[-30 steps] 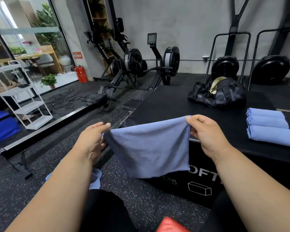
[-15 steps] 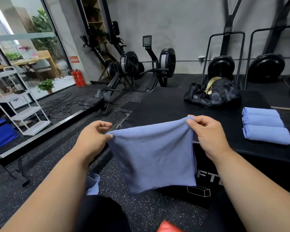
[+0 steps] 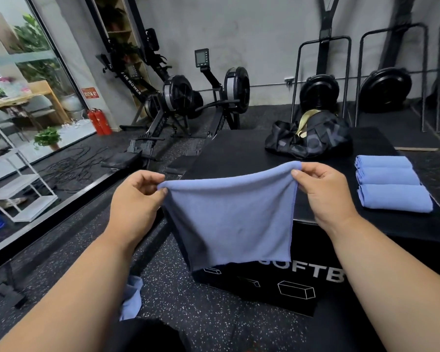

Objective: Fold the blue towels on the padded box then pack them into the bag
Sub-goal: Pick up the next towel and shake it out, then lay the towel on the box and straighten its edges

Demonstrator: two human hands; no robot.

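Blue towel held up by both hands in front of the padded box.

Left hand [image 3: 135, 199] pinches one top corner of the towel [image 3: 229, 219], right hand [image 3: 323, 196] pinches the other; cloth hangs slack between them, lower edge in front of the box's [image 3: 239, 153] near side, off the floor. Three folded towels [image 3: 391, 184] lie side by side, touching, on the box top at right. Black bag [image 3: 310, 138] sits at the far edge of the box. Another blue cloth [image 3: 131, 298] lies on the floor by the left forearm. Rowing machines [image 3: 188, 102] stand behind.
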